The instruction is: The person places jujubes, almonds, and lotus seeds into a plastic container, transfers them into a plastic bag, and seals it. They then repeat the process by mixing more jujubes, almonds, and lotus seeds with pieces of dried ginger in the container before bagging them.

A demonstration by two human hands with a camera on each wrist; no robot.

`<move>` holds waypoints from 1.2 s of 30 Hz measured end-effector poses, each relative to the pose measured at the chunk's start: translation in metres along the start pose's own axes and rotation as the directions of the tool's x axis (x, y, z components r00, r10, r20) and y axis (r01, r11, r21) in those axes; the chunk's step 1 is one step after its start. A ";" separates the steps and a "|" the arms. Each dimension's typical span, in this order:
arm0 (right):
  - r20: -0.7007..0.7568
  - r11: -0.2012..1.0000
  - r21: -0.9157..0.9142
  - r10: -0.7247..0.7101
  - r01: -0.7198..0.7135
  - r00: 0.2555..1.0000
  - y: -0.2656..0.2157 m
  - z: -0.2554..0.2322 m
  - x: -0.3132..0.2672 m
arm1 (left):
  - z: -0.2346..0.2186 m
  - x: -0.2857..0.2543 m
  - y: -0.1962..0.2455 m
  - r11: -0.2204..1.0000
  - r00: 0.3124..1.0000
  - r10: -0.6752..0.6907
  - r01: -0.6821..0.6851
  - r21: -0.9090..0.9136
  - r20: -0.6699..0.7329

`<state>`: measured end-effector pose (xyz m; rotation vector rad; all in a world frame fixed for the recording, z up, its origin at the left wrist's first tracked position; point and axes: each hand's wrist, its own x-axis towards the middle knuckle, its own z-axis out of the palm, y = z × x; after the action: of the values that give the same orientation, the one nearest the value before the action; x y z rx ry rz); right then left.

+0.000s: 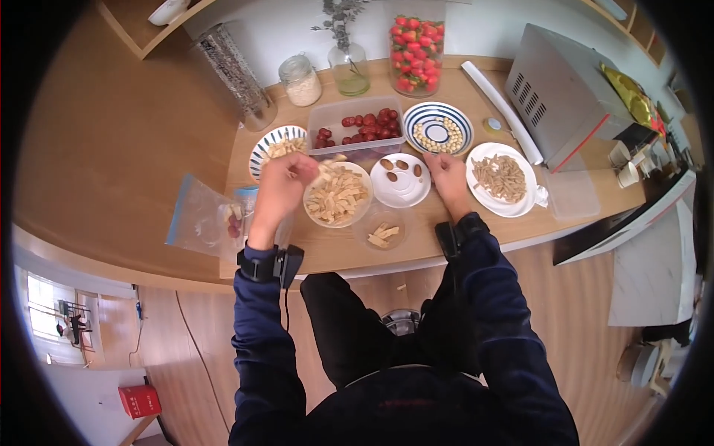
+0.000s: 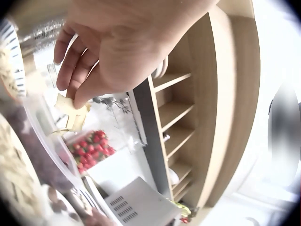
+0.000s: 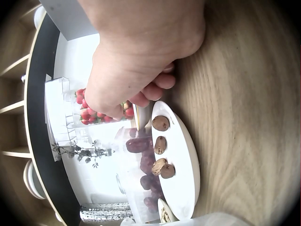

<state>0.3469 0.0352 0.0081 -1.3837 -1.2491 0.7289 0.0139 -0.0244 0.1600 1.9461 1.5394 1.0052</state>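
My left hand (image 1: 281, 189) pinches a few thin, pale dried slices (image 2: 73, 113) between thumb and fingers. In the head view it is over the left edge of a bowl of similar slices (image 1: 338, 197). Loosely curled, my right hand (image 1: 448, 178) has its fingertips right at the near rim of a blue-striped plate (image 1: 414, 111) of round, pale seeds. Left of it, a white plate (image 1: 401, 199) carries several brown, nut-like pieces (image 3: 160, 145). A small clear bowl (image 1: 364, 236) with a few pale strips stands near the table's front edge.
Behind the plates stands a plastic box (image 1: 316, 111) of dark red dates. A strawberry container (image 1: 416, 56), vase (image 1: 349, 70) and jar (image 1: 301, 80) line the wall. To the right are a plate of short brown pieces (image 1: 500, 178) and a grey appliance (image 1: 561, 89); plastic bags (image 1: 197, 219) lie left.
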 end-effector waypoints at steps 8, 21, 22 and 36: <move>0.008 0.999 0.012 -0.046 0.045 0.999 -0.005 0.000 -0.002 | 0.049 -0.031 0.045 0.995 0.935 0.015 0.019 -0.095 0.353; 0.033 0.999 0.051 -0.005 0.003 0.999 -0.003 0.000 -0.001 | 0.074 -0.045 0.005 0.960 0.989 -0.079 0.041 -0.278 -0.126; 0.042 0.998 0.056 0.022 -0.024 0.999 -0.005 0.000 -0.002 | 0.072 -0.044 -0.015 0.946 0.959 -0.110 0.021 -0.324 -0.260; 0.030 0.999 0.040 0.018 -0.019 0.999 -0.005 -0.002 -0.002 | 0.067 -0.028 -0.142 0.763 0.725 -0.437 -0.014 -0.646 -0.533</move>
<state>0.3474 0.0321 0.0126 -1.3577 -1.2394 0.7859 -0.0260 -0.0072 0.0063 0.9297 1.4408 1.9304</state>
